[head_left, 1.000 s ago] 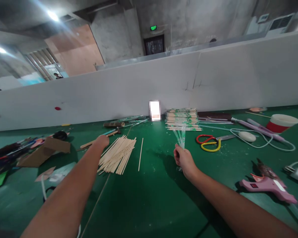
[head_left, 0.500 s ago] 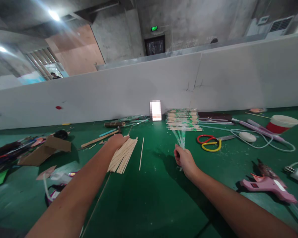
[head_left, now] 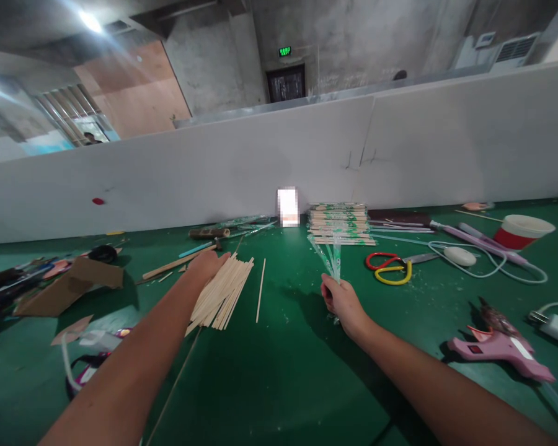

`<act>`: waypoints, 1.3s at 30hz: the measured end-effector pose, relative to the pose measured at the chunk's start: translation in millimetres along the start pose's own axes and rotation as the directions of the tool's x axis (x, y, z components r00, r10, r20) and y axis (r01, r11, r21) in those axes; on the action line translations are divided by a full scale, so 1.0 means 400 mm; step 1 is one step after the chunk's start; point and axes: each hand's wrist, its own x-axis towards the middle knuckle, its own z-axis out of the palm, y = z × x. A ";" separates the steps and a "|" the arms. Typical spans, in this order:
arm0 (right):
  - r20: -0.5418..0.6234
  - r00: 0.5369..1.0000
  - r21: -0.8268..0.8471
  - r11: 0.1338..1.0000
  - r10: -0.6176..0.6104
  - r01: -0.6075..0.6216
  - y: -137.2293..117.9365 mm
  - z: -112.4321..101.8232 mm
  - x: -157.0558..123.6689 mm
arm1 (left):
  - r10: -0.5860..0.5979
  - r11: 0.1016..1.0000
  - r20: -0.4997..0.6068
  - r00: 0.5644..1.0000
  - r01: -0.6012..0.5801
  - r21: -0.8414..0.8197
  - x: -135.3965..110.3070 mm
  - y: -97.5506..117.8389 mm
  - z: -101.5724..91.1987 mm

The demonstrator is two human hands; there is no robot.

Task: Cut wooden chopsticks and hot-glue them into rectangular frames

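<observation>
A loose pile of pale wooden chopsticks (head_left: 226,291) lies on the green table, fanned out at its near end. My left hand (head_left: 208,267) rests at the pile's left side with a finger stretched over the far ends; its other fingers are hidden. One single chopstick (head_left: 261,290) lies apart, just right of the pile. Gripped in my right hand (head_left: 346,301) are several clear plastic wrappers (head_left: 335,257) with green print, their ends sticking up from the fist. Behind them, against the white board, sits a stack of wrapped chopsticks (head_left: 338,222).
Red-and-yellow-handled scissors (head_left: 389,267), a white oval object (head_left: 460,256) and a paper cup (head_left: 523,232) stand or lie to the right. Nearer is a pink glue gun (head_left: 504,350). On the left are a hammer (head_left: 179,262) and folded cardboard (head_left: 72,288). A white board (head_left: 214,167) borders the table.
My left hand has shifted slightly left, and the pile's near end has spread further left. My right hand still grips the wrappers. The whole view has moved a little.
</observation>
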 end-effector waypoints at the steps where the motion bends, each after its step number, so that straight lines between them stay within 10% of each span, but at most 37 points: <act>1: 0.002 1.000 -0.007 1.000 -0.001 0.001 0.000 0.000 0.000 | -0.015 1.000 -0.001 1.000 0.015 -0.001 0.002 -0.003 0.000; 8: 0.012 0.999 -0.072 0.996 -0.044 0.045 0.008 -0.001 0.008 | -0.056 0.994 -0.154 0.986 0.040 -0.105 -0.037 0.009 -0.042; 13: 0.040 0.995 -0.129 0.987 -0.094 0.098 0.011 0.012 0.006 | 0.060 0.943 -0.361 0.931 -0.172 -0.287 -0.141 0.172 -0.088; 15: 0.073 0.990 -0.157 0.979 -0.121 0.132 0.012 0.019 0.005 | 0.272 0.771 -0.200 0.941 -0.337 -0.540 -0.209 0.272 -0.084; 18: 0.119 0.975 -0.192 0.960 -0.185 0.205 0.014 0.023 0.003 | 0.605 0.478 0.053 0.795 -0.309 -0.822 -0.313 0.402 -0.054; 23: 0.093 0.940 -0.336 0.878 -0.328 0.340 0.024 0.009 0.002 | 0.635 0.258 -0.084 0.768 -0.313 -0.914 -0.379 0.485 -0.008; 28: 0.110 0.943 -0.383 0.862 -0.314 0.332 0.022 0.008 0.005 | 0.639 0.214 -0.134 0.757 -0.343 -0.915 -0.363 0.483 0.004; 31: 0.092 0.931 -0.376 0.854 -0.352 0.360 0.004 0.009 -0.004 | 0.512 0.181 -0.044 0.858 -0.158 -0.971 -0.317 0.471 -0.003; 34: -0.047 0.889 -0.367 0.836 -0.455 0.408 -0.025 0.005 -0.022 | 0.264 0.076 -0.002 0.965 -0.023 -0.997 -0.202 0.425 -0.037; 39: -0.103 0.852 -0.346 0.822 -0.513 0.452 -0.118 0.007 -0.082 | 0.014 0.078 0.006 1.000 0.005 -0.997 0.029 0.307 -0.132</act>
